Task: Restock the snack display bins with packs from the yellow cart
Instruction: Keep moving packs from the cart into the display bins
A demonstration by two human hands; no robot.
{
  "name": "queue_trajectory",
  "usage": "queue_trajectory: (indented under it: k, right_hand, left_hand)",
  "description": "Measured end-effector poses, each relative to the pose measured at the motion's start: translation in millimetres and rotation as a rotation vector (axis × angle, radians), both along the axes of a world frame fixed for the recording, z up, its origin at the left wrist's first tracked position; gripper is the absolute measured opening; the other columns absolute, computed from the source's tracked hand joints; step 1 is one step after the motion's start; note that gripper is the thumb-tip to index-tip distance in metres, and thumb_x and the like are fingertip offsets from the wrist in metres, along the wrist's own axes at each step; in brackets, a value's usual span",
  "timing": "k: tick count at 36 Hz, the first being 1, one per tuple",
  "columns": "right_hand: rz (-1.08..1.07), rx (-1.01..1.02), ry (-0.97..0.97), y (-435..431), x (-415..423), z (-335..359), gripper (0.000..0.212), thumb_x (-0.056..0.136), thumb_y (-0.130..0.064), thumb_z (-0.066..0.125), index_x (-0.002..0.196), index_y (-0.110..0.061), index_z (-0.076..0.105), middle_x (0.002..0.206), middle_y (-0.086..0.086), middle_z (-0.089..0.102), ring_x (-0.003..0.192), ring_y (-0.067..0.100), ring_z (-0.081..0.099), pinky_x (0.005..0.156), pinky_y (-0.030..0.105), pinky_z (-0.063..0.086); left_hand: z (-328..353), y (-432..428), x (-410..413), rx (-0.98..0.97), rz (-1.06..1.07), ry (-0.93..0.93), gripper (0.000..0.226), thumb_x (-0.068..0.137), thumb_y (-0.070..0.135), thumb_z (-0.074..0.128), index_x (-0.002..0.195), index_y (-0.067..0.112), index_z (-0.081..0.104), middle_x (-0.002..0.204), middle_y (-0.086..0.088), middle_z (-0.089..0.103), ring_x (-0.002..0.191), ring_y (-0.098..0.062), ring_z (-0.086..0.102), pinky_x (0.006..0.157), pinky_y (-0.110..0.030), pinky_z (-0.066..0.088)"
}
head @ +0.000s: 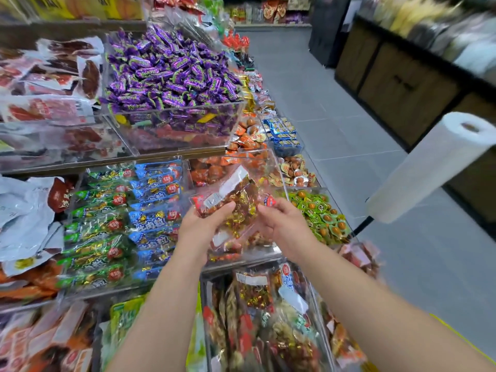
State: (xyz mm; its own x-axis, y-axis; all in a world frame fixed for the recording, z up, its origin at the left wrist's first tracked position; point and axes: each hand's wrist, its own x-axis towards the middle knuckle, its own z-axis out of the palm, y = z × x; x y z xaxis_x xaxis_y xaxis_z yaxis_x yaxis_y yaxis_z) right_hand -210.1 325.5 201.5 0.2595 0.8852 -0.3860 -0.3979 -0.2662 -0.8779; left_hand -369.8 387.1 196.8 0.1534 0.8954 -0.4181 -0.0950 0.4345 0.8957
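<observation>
A clear snack pack (236, 200) of brown and gold wrapped pieces with a white label is held tilted above a clear display bin (276, 167). My left hand (201, 226) grips its left side, thumb on top. On the pack's right edge sits my right hand (281, 224), fingers curled against it. More packs of the same kind lie in the bin beneath. Several further packs (255, 291) stand upright below, at the bottom of the view. A yellow edge (456, 334) shows at the lower right, blurred.
Clear bins hold purple candies (171, 73), green and blue packs (118, 218), orange snacks (247, 138) and green egg packs (319, 213). A white paper roll (434, 167) juts in from the right. Grey tiled aisle floor (335, 103) runs ahead, with dark wooden shelving on its right.
</observation>
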Motion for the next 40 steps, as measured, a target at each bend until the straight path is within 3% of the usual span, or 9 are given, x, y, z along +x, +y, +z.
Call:
queue_trajectory:
  k: [6,12,19,22,24,27,32,35,40]
  right_hand:
    - [-0.131,-0.002,-0.037,-16.4,11.9,19.3,0.05,0.083,-0.003,0.067,0.119,-0.031,0.046,0.083,0.009,0.06,0.055,0.015,0.056,0.053,0.028,0.055]
    - [0.017,-0.022,-0.084,-30.8,16.3,31.5,0.01,0.087,-0.009,0.062,0.095,-0.015,0.064,0.082,0.004,0.06,0.05,0.01,0.059,0.052,0.021,0.052]
    - [0.393,0.199,-0.481,-55.6,34.5,40.2,0.072,0.077,0.013,0.055,0.114,-0.049,0.054,0.113,-0.002,0.051,0.063,0.006,0.049,0.058,0.018,0.047]
    - [0.333,0.272,-0.841,-54.1,28.2,42.5,0.068,0.073,0.008,0.063,0.107,-0.05,0.062,0.147,-0.026,0.015,0.07,-0.009,0.05,0.064,0.009,0.045]
    - [0.28,0.322,-1.16,-50.0,26.4,39.4,0.048,0.073,-0.004,0.074,0.101,-0.044,0.067,0.15,-0.024,0.007,0.109,-0.019,0.039,0.091,0.009,0.04]
    - [0.167,0.366,-1.538,-42.1,28.3,34.9,0.023,0.072,-0.031,0.08,0.094,-0.029,0.076,0.152,-0.001,0.025,0.137,0.023,0.025,0.111,0.041,0.022]
    - [0.268,0.239,-1.344,-21.6,45.8,29.2,0.032,0.082,-0.035,0.07,0.114,-0.029,0.069,0.101,-0.011,0.066,0.087,0.002,0.054,0.076,0.026,0.044]
    - [0.246,0.07,-1.28,-6.5,58.5,19.3,0.049,0.082,-0.039,0.069,0.129,-0.034,0.056,0.119,-0.01,0.064,0.099,0.005,0.057,0.081,0.019,0.04]
    - [0.498,-0.231,-1.416,29.0,69.0,3.9,0.054,0.083,-0.038,0.066,0.135,-0.035,0.049,0.114,-0.002,0.065,0.082,0.011,0.057,0.066,0.023,0.044]
  left_hand:
    - [11.8,-6.1,-5.7,-0.148,0.107,-0.122,0.155,0.015,0.064,0.088,0.149,0.019,0.024,0.139,-0.004,0.047,0.124,-0.028,0.052,0.1,-0.051,0.044]
    - [10.8,-9.8,-6.1,-0.249,-0.008,-0.133,0.083,0.064,0.02,0.084,0.136,0.006,0.046,0.121,-0.017,0.064,0.076,-0.028,0.073,0.051,-0.033,0.056]
    - [10.9,-13.3,-6.1,-0.242,0.016,-0.014,0.062,0.083,0.007,0.07,0.133,0.0,0.035,0.083,-0.013,0.06,0.043,-0.018,0.065,0.039,-0.029,0.05]
    - [11.0,-12.3,-3.9,-0.245,-0.037,-0.023,0.048,0.085,0.001,0.066,0.127,0.0,0.043,0.082,-0.017,0.062,0.047,-0.021,0.065,0.041,-0.031,0.052]
    - [9.1,-11.5,-2.4,-0.233,-0.043,-0.03,0.031,0.084,-0.002,0.066,0.107,0.012,0.052,0.083,-0.017,0.063,0.055,-0.025,0.069,0.045,-0.037,0.056]
    - [6.4,-10.3,-1.3,-0.172,-0.044,0.002,0.03,0.081,0.006,0.072,0.093,0.025,0.052,0.092,-0.01,0.065,0.079,-0.026,0.069,0.061,-0.041,0.059]
    - [-0.1,4.3,-14.2,-0.069,-0.007,0.076,0.02,0.082,0.006,0.071,0.094,0.018,0.059,0.1,-0.01,0.07,0.088,-0.026,0.068,0.07,-0.04,0.057]
    - [0.4,14.6,-22.2,-0.06,0.025,0.1,0.034,0.079,0.014,0.075,0.109,0.016,0.059,0.11,-0.009,0.068,0.106,-0.035,0.063,0.094,-0.059,0.048]
    - [-3.1,23.8,-29.0,-0.021,0.035,0.11,0.057,0.075,0.025,0.079,0.126,0.02,0.054,0.116,-0.003,0.067,0.109,-0.034,0.062,0.096,-0.061,0.044]
